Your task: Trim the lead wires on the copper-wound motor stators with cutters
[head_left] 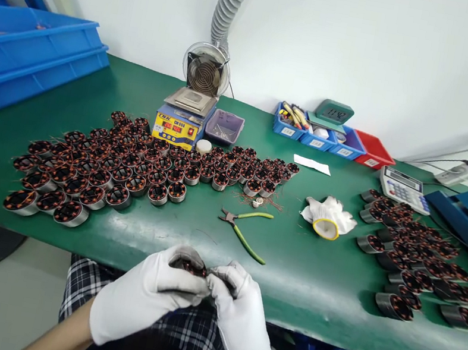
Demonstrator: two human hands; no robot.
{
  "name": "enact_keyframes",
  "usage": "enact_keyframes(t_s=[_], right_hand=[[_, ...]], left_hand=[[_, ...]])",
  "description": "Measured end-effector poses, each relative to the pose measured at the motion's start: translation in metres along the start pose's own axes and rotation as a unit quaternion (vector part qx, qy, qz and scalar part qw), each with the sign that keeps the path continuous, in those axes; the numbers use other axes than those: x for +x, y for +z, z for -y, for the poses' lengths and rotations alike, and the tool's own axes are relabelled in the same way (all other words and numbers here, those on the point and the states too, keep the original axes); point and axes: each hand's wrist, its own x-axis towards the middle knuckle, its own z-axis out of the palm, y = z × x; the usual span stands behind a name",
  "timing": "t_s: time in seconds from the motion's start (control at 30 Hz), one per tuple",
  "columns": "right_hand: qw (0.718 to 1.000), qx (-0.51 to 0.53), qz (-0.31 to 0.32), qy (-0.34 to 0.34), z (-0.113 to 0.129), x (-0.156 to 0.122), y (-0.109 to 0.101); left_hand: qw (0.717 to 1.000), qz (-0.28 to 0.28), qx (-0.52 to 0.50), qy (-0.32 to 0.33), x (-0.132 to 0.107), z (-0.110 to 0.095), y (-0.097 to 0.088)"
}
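Green clock [334, 112], calculator [404, 189], red bin [384, 161]

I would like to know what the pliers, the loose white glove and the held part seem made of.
Pliers: probably steel head, dull grey; the evenly light-green handles look plastic or rubber-coated.
Loose white glove: apparently matt fabric, judging by its soft folds.
Held part: perhaps copper wire, from its reddish-brown glints; the left hand hides much.

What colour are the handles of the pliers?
Yellow-green handles, best seen in the head view.
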Motion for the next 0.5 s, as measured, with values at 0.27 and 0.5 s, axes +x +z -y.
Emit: enact_keyframes(t_s=[0.27,0.5], right_hand=[[0.996,0.084,-0.025,0.035,-0.007,-0.007,0.002],[0.997,0.066,0.026,0.008,-0.003,-0.004,0.002]], left_hand=[[0.997,-0.042,-0.023,-0.054,-0.001,0.011,0.009],[0.992,-0.122,0.012,0.031,-0.005,0.010,0.009]])
